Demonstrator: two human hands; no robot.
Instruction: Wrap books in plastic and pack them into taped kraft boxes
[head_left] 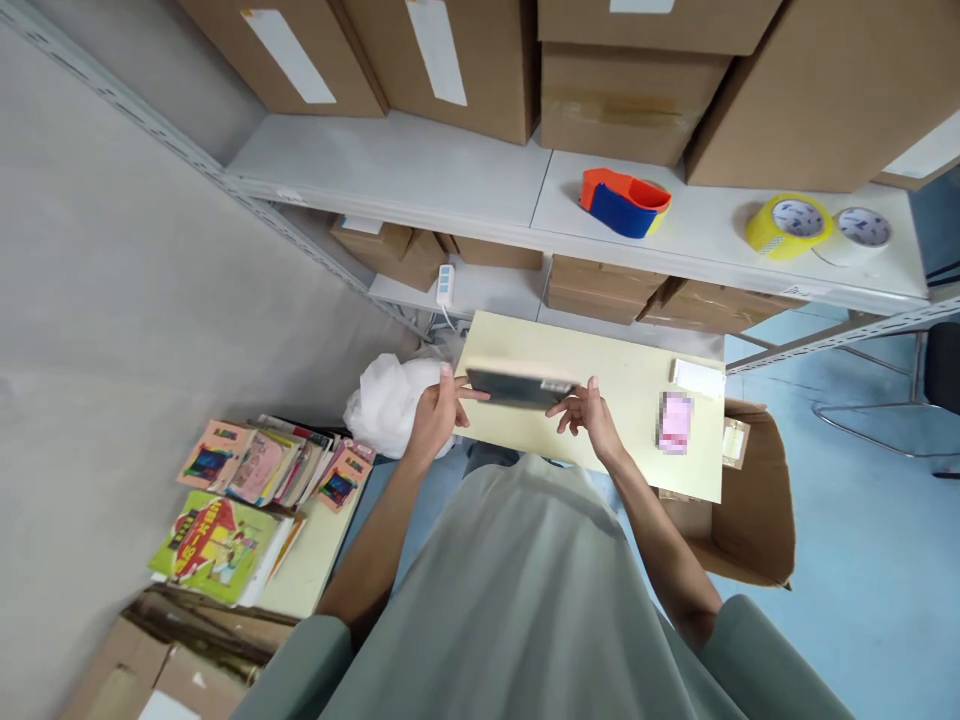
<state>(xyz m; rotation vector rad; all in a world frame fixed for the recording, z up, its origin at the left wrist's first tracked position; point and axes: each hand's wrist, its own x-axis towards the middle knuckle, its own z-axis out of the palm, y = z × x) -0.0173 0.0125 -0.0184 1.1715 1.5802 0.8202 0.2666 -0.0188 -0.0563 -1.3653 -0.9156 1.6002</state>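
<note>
Between my two hands, above the pale table [600, 350], is a thin, flat, dark rectangular item [517, 389]. It has a pale upper edge and a small white label near its right end; motion blurs it, and I cannot tell whether it is a book or a slim box. My left hand [437, 415] grips its left end between thumb and fingers. At the right end, my right hand [589, 418] pinches it, with the other fingers curled below. To the right on the table lie a pink packet [676, 422], partly blurred out, and a white box [698, 378].
A shelf [450, 170] with cardboard boxes stands ahead, holding yellow tape [789, 226], white tape [861, 236] and an orange-and-blue tape dispenser [626, 203]. An open carton [757, 510] sits right of the table. Left are a white plastic bag [394, 402] and stacked books [217, 545].
</note>
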